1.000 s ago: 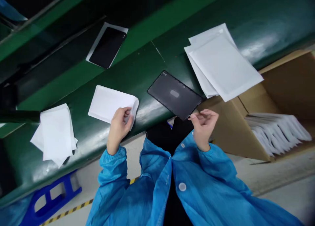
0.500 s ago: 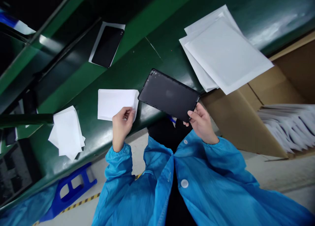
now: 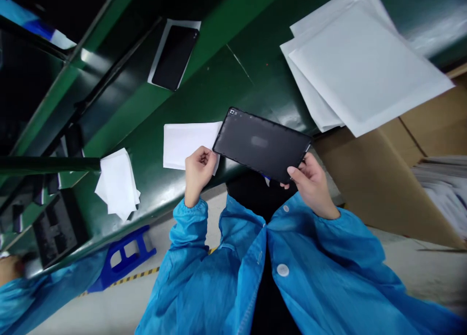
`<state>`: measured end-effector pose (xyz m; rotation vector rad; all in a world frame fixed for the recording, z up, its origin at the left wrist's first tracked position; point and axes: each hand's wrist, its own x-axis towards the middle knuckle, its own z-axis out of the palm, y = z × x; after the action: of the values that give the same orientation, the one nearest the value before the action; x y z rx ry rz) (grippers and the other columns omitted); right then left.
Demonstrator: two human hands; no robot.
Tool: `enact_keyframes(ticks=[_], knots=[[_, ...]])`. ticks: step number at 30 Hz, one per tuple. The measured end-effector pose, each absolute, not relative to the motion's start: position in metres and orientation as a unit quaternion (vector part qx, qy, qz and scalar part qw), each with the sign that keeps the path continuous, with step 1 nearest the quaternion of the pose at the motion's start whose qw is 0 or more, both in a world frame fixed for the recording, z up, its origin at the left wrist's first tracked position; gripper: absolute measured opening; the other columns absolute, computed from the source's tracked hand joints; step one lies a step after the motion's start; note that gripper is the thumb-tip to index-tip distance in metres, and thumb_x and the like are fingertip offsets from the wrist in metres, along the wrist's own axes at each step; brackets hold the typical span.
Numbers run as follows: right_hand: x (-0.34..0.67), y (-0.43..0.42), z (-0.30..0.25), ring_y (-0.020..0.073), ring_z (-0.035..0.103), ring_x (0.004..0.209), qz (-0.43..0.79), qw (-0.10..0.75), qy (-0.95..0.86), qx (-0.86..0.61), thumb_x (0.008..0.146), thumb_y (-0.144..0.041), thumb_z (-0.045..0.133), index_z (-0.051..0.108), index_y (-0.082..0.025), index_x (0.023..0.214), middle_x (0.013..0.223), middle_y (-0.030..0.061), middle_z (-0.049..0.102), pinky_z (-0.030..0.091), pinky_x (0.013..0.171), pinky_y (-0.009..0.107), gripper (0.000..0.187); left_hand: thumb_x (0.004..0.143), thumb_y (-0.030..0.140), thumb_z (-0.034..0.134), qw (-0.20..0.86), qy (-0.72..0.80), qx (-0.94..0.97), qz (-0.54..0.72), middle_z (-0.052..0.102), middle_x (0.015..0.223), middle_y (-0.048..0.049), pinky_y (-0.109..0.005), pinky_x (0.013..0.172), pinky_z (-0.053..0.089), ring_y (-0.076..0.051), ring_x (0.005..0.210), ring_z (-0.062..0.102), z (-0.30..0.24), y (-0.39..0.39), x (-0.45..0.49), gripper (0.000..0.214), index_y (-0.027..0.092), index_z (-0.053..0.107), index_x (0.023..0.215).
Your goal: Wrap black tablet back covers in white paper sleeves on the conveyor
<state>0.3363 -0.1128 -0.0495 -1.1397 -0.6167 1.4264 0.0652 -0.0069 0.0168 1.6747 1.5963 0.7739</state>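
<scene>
A black tablet-like panel, perhaps a back cover, has a small square camera opening at its upper left corner. My right hand grips its lower right corner, thumb on top. On the green bench lies a flat white pouch, its right end partly behind the panel. My left hand is closed at the pouch's lower right edge, fingers curled in a pinch on it. The panel's left corner hangs right beside those fingers; whether they touch it I cannot tell.
Large white pouches overlap at the bench's right, above a cardboard box with several upright pouches. Smaller white pouches lie left. A dark panel rests on white at the back. Below are a blue stool and another person's sleeve.
The view has shifted, so most things sit further right. The panel's left corner has come closer to my left hand. Another person's arm has appeared at lower left.
</scene>
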Motion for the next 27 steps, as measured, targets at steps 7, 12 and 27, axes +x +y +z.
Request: enact_keyframes(ticks=[7, 12, 27], knots=[[0.3376, -0.1164, -0.0495, 0.0171, 0.068, 0.052, 0.595, 0.567, -0.279, -0.496, 0.088, -0.056, 0.086, 0.058, -0.030, 0.123, 0.081, -0.0027, 0.075, 0.056, 0.044, 0.030, 0.052, 0.090, 0.026, 0.061, 0.317, 0.602, 0.657, 0.325, 0.050, 0.060, 0.0034, -0.022, 0.053, 0.034, -0.010, 0.056, 0.044, 0.0149, -0.0063, 0.0698, 0.019, 0.020, 0.057, 0.072], [0.3383, -0.1189, -0.0493, 0.0194, 0.072, 0.057, 0.592, 0.557, -0.278, -0.512, 0.089, -0.055, 0.085, 0.056, -0.030, 0.131, 0.087, -0.0006, 0.077, 0.057, 0.045, 0.031, 0.057, 0.089, 0.025, 0.061, 0.297, 0.601, 0.663, 0.332, 0.048, 0.059, 0.0040, -0.022, 0.053, 0.033, -0.010, 0.055, 0.044, 0.0124, -0.0051, 0.0697, 0.020, 0.020, 0.054, 0.071], [0.3337, -0.1206, -0.0482, 0.0293, 0.079, 0.078, 0.560, 0.569, -0.265, -0.541, 0.084, -0.052, 0.088, 0.062, -0.029, 0.117, 0.088, 0.0014, 0.076, 0.062, 0.052, 0.040, 0.048, 0.100, 0.037, 0.063, 0.277, 0.605, 0.669, 0.331, 0.050, 0.063, 0.0035, -0.024, 0.056, 0.037, -0.011, 0.057, 0.045, 0.0100, -0.0066, 0.0666, 0.028, 0.021, 0.056, 0.078]])
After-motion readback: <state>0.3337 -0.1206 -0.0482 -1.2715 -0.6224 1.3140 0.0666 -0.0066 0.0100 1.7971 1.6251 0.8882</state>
